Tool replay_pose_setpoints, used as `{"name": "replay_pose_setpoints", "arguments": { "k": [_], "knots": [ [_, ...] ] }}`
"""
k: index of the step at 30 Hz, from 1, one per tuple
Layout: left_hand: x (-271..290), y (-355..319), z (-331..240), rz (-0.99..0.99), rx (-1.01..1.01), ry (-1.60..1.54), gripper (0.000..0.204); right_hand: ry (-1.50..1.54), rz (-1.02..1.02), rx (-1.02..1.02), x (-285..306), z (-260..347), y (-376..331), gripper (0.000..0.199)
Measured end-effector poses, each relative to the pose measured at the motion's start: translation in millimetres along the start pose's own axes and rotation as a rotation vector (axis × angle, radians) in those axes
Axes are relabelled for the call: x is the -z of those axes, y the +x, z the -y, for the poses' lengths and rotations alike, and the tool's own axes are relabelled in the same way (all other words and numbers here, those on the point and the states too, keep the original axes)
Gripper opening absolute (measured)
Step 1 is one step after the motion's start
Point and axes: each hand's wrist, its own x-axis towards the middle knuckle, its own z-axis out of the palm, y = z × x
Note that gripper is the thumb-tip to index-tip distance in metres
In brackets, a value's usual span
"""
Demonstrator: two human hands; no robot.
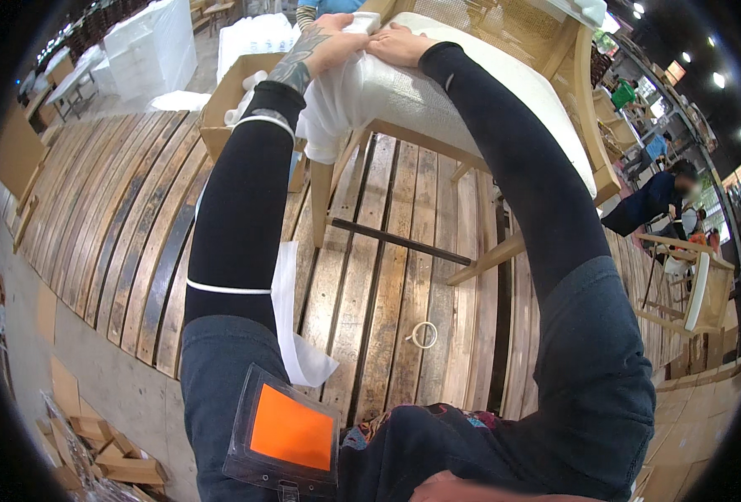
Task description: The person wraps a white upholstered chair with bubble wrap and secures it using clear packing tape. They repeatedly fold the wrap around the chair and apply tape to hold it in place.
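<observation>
Here, both hands meet at the top of the picture on a wooden chair [592,109] with a pale cushioned seat [437,100], which stands on a floor of long wooden slats [387,276]. The left hand [333,46] is closed in a firm grip on a sheet of white foam wrap [337,105] — fingers curled round the bunched material, which drapes down over the near edge of the seat. The right hand [400,43] lies just beside it, touching it, fingers bent and pressed onto the same wrap at the seat's far edge; whether it actually pinches the sheet or only presses on it cannot be told. Both forearms wear black sleeves, and a thin white band rings the left one near the elbow.

A loose strip of white foam [299,326] hangs down beside the left arm toward the floor. Under the chair a dark bar [400,241] lies across the slats, and nearer the person a small white ring [425,335] rests on the wood. Behind the left hand sits an open cardboard box [228,96]. A clear badge holder with an orange card [291,428] hangs at the person's chest. To the right, well apart, another person [651,201] bends over — beside a second wooden chair frame [688,289].
</observation>
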Motion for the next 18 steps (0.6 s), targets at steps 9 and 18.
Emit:
{"name": "replay_pose_setpoints", "arguments": {
  "k": [9, 18],
  "knots": [
    [4, -39, 39, -0.006, 0.136, -1.09, 0.069, 0.204, -1.088, -0.326, 8, 21, -27, 0.022],
    [-106, -489, 118, 0.336, 0.831, 0.482, 0.117, 1.076, -1.418, 0.199, 20, 108, -87, 0.008]
  ]
}}
